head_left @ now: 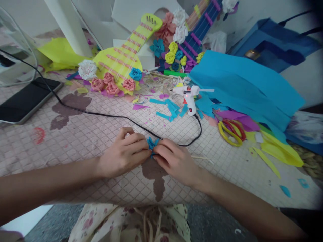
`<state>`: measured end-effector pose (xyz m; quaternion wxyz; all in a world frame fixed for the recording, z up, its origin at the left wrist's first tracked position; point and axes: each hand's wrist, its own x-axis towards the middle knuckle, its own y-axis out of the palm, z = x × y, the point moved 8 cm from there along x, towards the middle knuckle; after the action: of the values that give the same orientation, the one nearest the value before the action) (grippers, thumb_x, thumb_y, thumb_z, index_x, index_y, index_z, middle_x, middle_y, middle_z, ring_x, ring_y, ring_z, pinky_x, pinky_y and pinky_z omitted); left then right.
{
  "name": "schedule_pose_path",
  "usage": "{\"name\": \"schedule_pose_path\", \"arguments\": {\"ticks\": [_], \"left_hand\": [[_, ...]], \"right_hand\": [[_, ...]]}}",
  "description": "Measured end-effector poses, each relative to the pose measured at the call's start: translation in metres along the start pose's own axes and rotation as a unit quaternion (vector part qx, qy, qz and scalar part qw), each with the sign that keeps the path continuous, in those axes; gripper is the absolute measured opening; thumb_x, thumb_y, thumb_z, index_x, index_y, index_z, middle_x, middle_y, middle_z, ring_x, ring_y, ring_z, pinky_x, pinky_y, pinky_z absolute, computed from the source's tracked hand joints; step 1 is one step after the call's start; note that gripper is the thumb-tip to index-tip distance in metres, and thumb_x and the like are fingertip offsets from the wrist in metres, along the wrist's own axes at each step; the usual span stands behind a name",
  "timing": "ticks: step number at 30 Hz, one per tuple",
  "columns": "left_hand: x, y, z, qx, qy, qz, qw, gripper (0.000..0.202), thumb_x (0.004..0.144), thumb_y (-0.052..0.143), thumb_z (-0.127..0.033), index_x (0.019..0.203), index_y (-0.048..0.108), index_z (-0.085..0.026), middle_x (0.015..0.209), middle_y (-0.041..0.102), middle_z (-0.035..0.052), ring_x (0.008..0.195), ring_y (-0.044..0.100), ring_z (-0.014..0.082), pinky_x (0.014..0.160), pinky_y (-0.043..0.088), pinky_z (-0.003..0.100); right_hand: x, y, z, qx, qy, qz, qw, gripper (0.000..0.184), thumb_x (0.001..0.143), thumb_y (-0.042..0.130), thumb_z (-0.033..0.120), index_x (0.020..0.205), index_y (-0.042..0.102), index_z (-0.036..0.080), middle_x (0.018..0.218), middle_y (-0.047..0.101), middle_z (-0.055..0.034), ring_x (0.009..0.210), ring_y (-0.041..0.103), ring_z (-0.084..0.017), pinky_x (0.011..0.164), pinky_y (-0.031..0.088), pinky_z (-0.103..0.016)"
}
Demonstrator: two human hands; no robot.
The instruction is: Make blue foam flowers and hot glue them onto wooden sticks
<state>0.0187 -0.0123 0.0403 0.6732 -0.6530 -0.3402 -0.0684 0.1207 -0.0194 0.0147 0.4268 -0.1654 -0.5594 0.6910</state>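
Near the front of the table, a small blue paper flower (151, 144) sits between my two hands. My left hand (127, 151) pinches it from the left with curled fingers. From the other side, my right hand (174, 158) grips it between thumb and fingertips. Much of the flower is hidden by the fingers. A thin pale stick (200, 157) lies just right of my right hand. Beyond the hands, a white glue gun (189, 101) rests on the cloth with its red light lit, and blue paper strips (171, 109) are scattered beside it.
A yellow paper guitar (121, 58) with paper roses lies at the back, near a dark blue one (199, 37). The black cord (113, 116) crosses the table. Scissors (230, 132) and blue paper sheets (242, 80) are on the right. A phone (26, 101) lies at left.
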Motion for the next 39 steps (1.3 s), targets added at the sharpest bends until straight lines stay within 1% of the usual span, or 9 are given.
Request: {"name": "schedule_pose_path", "arguments": {"ticks": [4, 9, 15, 21, 24, 28, 30, 35, 39], "left_hand": [[0.0007, 0.0021, 0.0006, -0.005, -0.005, 0.013, 1.000, 0.012, 0.094, 0.049, -0.018, 0.089, 0.059, -0.021, 0.084, 0.066, -0.0021, 0.086, 0.055, 0.0163, 0.082, 0.031, 0.038], [-0.0012, 0.0049, 0.0050, -0.012, -0.029, 0.012, 0.999, 0.003, 0.091, 0.055, -0.021, 0.091, 0.059, -0.022, 0.086, 0.066, -0.0013, 0.088, 0.054, 0.0180, 0.083, 0.032, 0.039], [-0.0036, 0.0075, 0.0066, -0.021, -0.035, 0.017, 0.999, 0.002, 0.090, 0.056, -0.022, 0.090, 0.057, -0.019, 0.084, 0.065, -0.0003, 0.087, 0.054, 0.0189, 0.082, 0.032, 0.040], [-0.0017, 0.0070, 0.0040, -0.007, -0.027, 0.031, 0.999, 0.008, 0.092, 0.052, -0.021, 0.087, 0.057, -0.019, 0.082, 0.063, -0.0005, 0.086, 0.053, 0.0185, 0.082, 0.031, 0.040], [-0.0018, 0.0079, 0.0032, -0.004, -0.024, 0.035, 0.999, 0.005, 0.092, 0.053, -0.022, 0.090, 0.057, -0.019, 0.084, 0.064, -0.0003, 0.087, 0.053, 0.0192, 0.083, 0.031, 0.041], [-0.0022, 0.0088, 0.0057, -0.012, -0.042, 0.034, 0.998, 0.003, 0.091, 0.054, -0.021, 0.091, 0.056, -0.019, 0.084, 0.064, 0.0001, 0.086, 0.053, 0.0193, 0.082, 0.032, 0.041], [-0.0020, 0.0070, 0.0067, -0.009, -0.048, 0.022, 0.999, 0.004, 0.090, 0.054, -0.021, 0.092, 0.057, -0.019, 0.086, 0.064, 0.0007, 0.085, 0.053, 0.0187, 0.082, 0.033, 0.040], [-0.0003, 0.0045, 0.0021, -0.009, -0.020, 0.014, 1.000, 0.009, 0.092, 0.051, -0.017, 0.089, 0.059, -0.021, 0.085, 0.065, -0.0016, 0.086, 0.053, 0.0172, 0.083, 0.031, 0.039], [0.0007, 0.0031, 0.0020, -0.006, -0.019, 0.012, 1.000, 0.011, 0.093, 0.050, -0.018, 0.088, 0.059, -0.021, 0.084, 0.066, -0.0016, 0.086, 0.054, 0.0166, 0.083, 0.032, 0.038]], "right_hand": [[-0.0003, -0.0005, 0.0042, -0.040, -0.027, -0.010, 0.999, 0.017, 0.093, 0.045, 0.017, 0.085, 0.059, 0.017, 0.088, 0.058, -0.0052, 0.080, 0.054, -0.016, 0.066, 0.044, -0.028], [0.0016, -0.0036, 0.0054, -0.055, -0.024, -0.023, 0.998, 0.020, 0.093, 0.044, 0.017, 0.079, 0.058, 0.017, 0.083, 0.059, -0.0046, 0.075, 0.053, -0.015, 0.063, 0.042, -0.028], [0.0017, -0.0062, 0.0065, -0.058, -0.021, -0.031, 0.998, 0.021, 0.094, 0.043, 0.018, 0.078, 0.057, 0.017, 0.081, 0.058, -0.0043, 0.073, 0.053, -0.015, 0.060, 0.041, -0.028], [-0.0002, -0.0054, 0.0041, -0.027, -0.014, -0.027, 0.999, 0.019, 0.094, 0.043, 0.020, 0.084, 0.058, 0.016, 0.089, 0.060, -0.0062, 0.079, 0.055, -0.016, 0.064, 0.043, -0.028], [-0.0007, -0.0050, 0.0056, -0.053, -0.026, -0.030, 0.998, 0.020, 0.093, 0.044, 0.018, 0.079, 0.058, 0.017, 0.085, 0.059, -0.0051, 0.076, 0.054, -0.015, 0.062, 0.042, -0.028], [-0.0004, -0.0042, 0.0062, -0.070, -0.031, -0.032, 0.997, 0.022, 0.093, 0.044, 0.018, 0.075, 0.056, 0.018, 0.079, 0.056, -0.0035, 0.073, 0.052, -0.015, 0.059, 0.040, -0.028], [-0.0001, -0.0046, 0.0061, -0.064, -0.030, -0.035, 0.997, 0.022, 0.093, 0.044, 0.018, 0.075, 0.056, 0.018, 0.078, 0.056, -0.0032, 0.073, 0.051, -0.014, 0.059, 0.040, -0.028], [0.0006, -0.0048, 0.0055, -0.055, -0.027, -0.035, 0.998, 0.020, 0.093, 0.044, 0.018, 0.075, 0.055, 0.018, 0.080, 0.056, -0.0036, 0.073, 0.052, -0.014, 0.061, 0.041, -0.028], [0.0000, -0.0037, 0.0028, -0.027, -0.010, -0.023, 0.999, 0.017, 0.093, 0.043, 0.020, 0.084, 0.057, 0.017, 0.086, 0.057, -0.0051, 0.077, 0.054, -0.016, 0.063, 0.044, -0.029]]}}
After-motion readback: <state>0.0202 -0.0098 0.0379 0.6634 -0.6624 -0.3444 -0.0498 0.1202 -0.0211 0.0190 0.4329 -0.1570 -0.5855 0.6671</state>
